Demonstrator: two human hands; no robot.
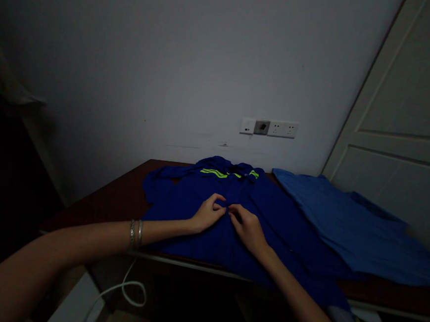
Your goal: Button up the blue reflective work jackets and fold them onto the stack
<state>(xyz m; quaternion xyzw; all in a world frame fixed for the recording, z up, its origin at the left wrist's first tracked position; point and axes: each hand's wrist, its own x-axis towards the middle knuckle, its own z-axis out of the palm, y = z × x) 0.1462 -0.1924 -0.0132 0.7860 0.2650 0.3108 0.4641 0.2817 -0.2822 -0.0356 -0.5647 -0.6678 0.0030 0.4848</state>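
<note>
1. Risk, left: sleeve (173, 171) of the dark-blue garment (242, 195) lies loose on the counter (116, 188); a tug at the front could bunch it.
2. Risk, right: lower part overhangs the counter's front edge; its weight might drag the cloth askew.
3. Left hand (209, 213): thumb and forefinger narrowly apart at the garment's middle.
4. Right hand (249, 228): fingertips nearly closed beside them; cannot tell whether either pinches cloth.

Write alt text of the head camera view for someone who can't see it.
A bare left hand and bare right hand nearly meet at the middle of a dark blue cloth garment with yellow-green stripes, spread on a dark reddish-brown table. A lighter blue cloth lies to the right; white and grey socket plates line the pale wall.
</note>
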